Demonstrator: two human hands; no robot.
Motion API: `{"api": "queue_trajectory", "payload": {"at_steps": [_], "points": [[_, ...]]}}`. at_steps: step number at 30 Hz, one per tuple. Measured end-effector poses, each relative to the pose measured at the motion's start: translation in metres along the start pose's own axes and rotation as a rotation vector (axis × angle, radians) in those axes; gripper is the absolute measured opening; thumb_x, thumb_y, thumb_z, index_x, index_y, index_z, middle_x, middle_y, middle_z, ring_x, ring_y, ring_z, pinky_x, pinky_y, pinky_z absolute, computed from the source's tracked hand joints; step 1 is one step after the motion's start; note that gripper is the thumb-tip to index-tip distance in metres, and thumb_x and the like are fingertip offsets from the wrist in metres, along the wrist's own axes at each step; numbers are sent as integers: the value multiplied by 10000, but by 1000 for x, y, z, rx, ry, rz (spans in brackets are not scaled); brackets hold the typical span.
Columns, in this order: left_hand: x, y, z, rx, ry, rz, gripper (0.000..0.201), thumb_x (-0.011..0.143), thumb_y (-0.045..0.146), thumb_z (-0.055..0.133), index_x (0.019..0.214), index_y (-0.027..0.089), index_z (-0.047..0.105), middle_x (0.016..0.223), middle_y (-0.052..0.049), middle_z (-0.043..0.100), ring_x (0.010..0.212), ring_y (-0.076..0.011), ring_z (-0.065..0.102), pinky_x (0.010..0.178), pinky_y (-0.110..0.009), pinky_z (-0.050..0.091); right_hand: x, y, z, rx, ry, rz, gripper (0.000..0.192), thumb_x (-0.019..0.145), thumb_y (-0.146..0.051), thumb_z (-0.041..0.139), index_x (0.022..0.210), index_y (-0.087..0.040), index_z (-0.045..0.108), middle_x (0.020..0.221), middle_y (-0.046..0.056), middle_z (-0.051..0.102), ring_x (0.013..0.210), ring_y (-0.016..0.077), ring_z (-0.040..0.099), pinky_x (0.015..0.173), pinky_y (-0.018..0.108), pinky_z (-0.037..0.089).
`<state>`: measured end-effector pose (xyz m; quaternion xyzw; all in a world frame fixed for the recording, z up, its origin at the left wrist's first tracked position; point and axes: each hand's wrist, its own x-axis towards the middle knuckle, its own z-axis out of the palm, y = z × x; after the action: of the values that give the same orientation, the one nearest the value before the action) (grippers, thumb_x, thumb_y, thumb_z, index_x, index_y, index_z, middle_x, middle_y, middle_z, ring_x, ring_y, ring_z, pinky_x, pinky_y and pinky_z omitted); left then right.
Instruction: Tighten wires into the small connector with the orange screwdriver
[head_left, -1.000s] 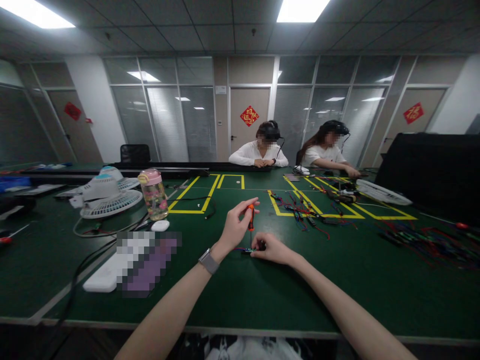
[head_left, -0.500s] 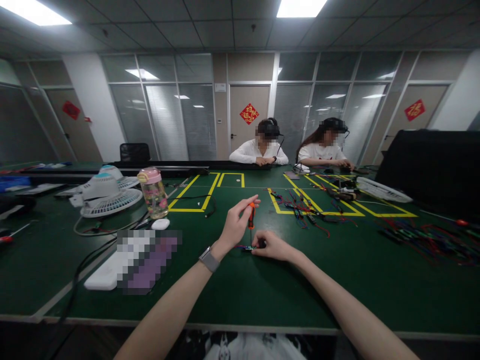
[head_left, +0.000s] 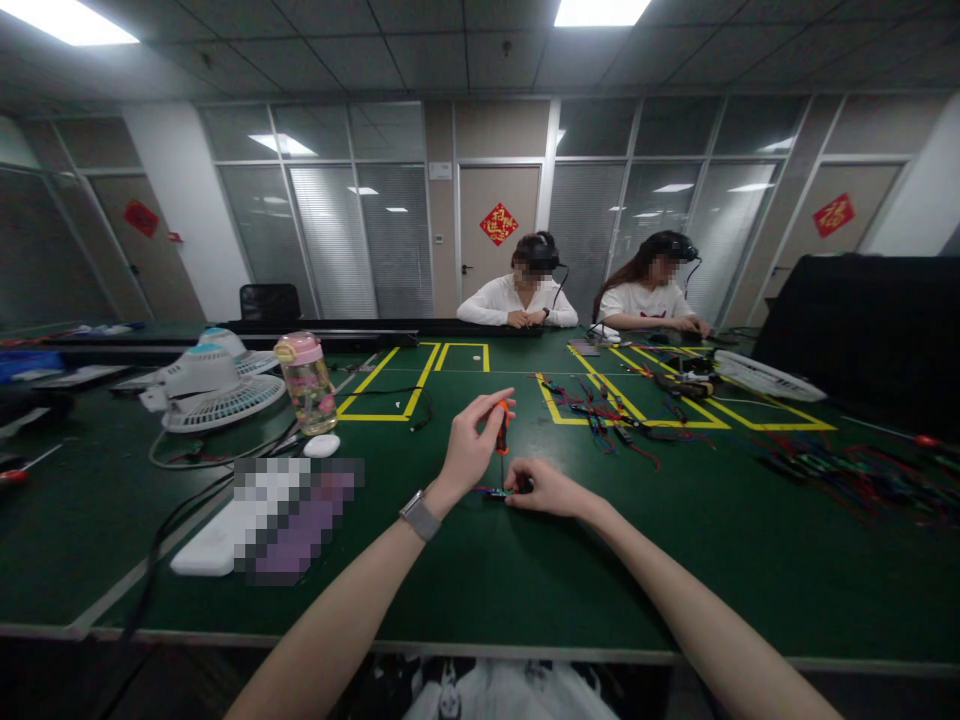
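My left hand (head_left: pixel 478 440) is closed around the orange-and-black handle of a screwdriver (head_left: pixel 502 432), which stands upright with its thin shaft pointing down. The shaft's lower end meets a small green circuit board (head_left: pixel 496 492) that lies on the table with thin coloured wires at its left. My right hand (head_left: pixel 546 488) pinches the board's right end between thumb and fingers, resting low at the tabletop. Fingertips cover that end of the board. The screwdriver's very tip is too small to make out.
Wired boards (head_left: pixel 600 410) lie ahead right, with another tangled pile (head_left: pixel 855 475) farther right. At left are a pink-lidded bottle (head_left: pixel 307 385), a white case (head_left: pixel 322 446), fans (head_left: pixel 217 395) and cables. A black screen (head_left: pixel 862 350) stands right. Two people sit across the green table (head_left: pixel 600 600).
Both hands keep almost the same pose, with the screwdriver still upright on the circuit board. The view has shifted very slightly.
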<state>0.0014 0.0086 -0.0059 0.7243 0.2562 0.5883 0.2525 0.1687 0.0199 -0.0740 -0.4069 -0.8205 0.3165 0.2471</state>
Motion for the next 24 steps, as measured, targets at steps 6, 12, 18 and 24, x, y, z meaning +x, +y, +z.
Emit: {"api": "queue_trajectory", "payload": {"at_steps": [6,12,18,24], "points": [[0,2,-1,233,150,55,126,850,287,649,927,214,717,897,-22,552,869,-156,571,836,-282,468,-1,-2,-1,-15,5,9,109,679,-137,683,759,-151,611,699,-23,568,644,119,514,610,223,393],[0,-1,-1,-30,-6,-31,339,970,256,412,1250,230,602,1186,-72,621,1032,-178,623,904,-309,478,0,-1,-1,-20,-3,9,105,681,-141,683,761,-151,615,699,-24,574,636,115,511,599,217,393],[0,-3,2,-37,99,-74,301,892,275,581,1174,199,654,991,-57,656,880,-157,632,805,-276,502,0,-2,-1,-25,-1,5,104,686,-140,684,768,-150,621,704,-20,583,641,118,519,600,219,401],[-1,-2,2,38,47,-13,316,949,272,476,1220,240,636,1096,-57,598,990,-156,591,870,-274,479,0,-3,-1,-39,1,3,104,686,-143,692,763,-154,623,702,-22,583,641,119,525,598,218,405]]}}
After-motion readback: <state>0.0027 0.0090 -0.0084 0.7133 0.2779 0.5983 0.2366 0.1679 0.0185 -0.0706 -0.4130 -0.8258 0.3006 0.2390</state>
